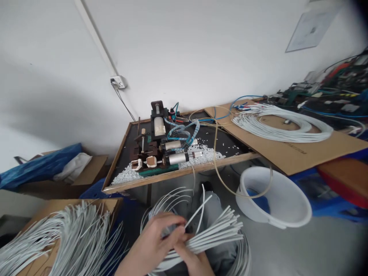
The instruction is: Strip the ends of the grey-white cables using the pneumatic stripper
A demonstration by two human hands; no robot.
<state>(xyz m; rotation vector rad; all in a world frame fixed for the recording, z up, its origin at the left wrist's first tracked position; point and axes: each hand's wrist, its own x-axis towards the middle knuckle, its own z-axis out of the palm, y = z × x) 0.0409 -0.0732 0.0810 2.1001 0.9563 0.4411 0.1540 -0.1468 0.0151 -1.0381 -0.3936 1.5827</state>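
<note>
Low in the middle of the view, both my hands hold a bundle of white cables (214, 232) whose cut ends fan out to the right. My left hand (153, 243) wraps over the bundle from above, fingers curled around it. My right hand (194, 260) grips the same bundle from below, thumb pressed on the wires. A few loose cables arc up above my fingers. Straight ahead on a wood-framed table (175, 174) stands a small pneumatic machine (161, 143) with blue air hoses.
White plastic scraps (201, 155) litter the table. A cardboard box of white cables (66, 237) sits at lower left. A white bucket (287, 209) stands on the floor at right. Coiled white cables (283, 124) lie on cardboard at upper right.
</note>
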